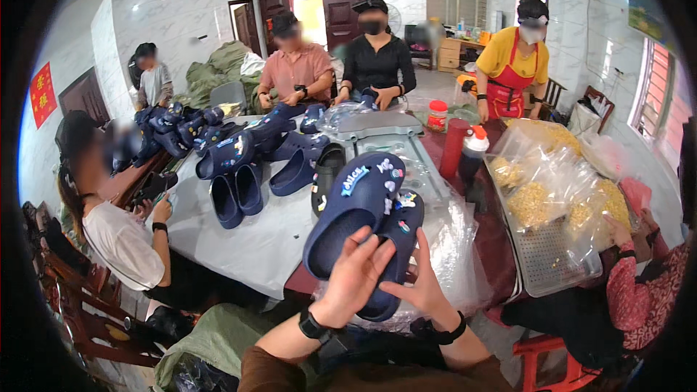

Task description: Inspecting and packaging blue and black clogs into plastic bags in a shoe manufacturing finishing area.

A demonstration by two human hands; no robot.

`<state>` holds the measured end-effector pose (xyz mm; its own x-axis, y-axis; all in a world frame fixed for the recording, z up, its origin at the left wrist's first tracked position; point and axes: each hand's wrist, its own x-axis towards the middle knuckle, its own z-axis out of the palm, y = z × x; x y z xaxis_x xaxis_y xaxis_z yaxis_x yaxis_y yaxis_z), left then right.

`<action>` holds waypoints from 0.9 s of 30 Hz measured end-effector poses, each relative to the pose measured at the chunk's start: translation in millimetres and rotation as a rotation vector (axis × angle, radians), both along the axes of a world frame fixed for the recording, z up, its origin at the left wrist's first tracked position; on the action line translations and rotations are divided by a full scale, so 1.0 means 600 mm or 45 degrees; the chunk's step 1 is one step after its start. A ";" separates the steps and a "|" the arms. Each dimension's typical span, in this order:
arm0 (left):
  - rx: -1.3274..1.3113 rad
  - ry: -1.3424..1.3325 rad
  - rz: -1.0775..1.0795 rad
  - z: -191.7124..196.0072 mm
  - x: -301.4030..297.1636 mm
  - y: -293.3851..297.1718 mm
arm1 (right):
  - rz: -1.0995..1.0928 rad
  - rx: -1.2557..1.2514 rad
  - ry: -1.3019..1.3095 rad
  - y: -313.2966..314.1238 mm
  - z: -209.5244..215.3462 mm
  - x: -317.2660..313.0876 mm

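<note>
A heap of navy clogs [218, 158] is crowding the left side, a black clog [322, 186] with charms is sitting just beyond the hands, and clear plastic sheeting [456, 265] is lying crumpled to their right. A charm-decorated navy pair [356, 199] is tilting up right before both palms, the left hand [353, 276] touching its heel end with straightened fingers (whether gripping, I cannot tell), the right hand [427, 284] spreading open alongside; bare white table covering [232, 258] is stretching leftward to its near edge.
</note>
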<state>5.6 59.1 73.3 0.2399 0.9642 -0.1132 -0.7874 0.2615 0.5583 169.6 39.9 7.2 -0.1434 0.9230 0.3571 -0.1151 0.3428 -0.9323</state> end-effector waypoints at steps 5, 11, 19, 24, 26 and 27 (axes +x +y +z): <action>-0.028 -0.066 -0.173 -0.020 0.045 -0.019 | -0.160 -0.224 0.171 -0.016 -0.039 0.064; 0.230 0.229 -0.423 -0.074 0.043 -0.020 | -0.319 -0.484 0.040 -0.005 -0.093 0.117; 0.820 1.582 0.176 -0.141 -0.019 -0.030 | -0.419 -0.475 -0.055 -0.016 -0.081 0.123; 0.701 1.344 -0.099 -0.141 -0.023 -0.058 | -0.492 -0.175 0.047 -0.041 -0.039 0.067; 0.700 1.169 -0.088 -0.136 -0.015 -0.072 | -0.462 0.042 0.012 -0.048 -0.026 0.037; 0.707 1.012 -0.077 -0.133 -0.013 -0.077 | -0.424 0.019 -0.016 -0.050 -0.022 0.022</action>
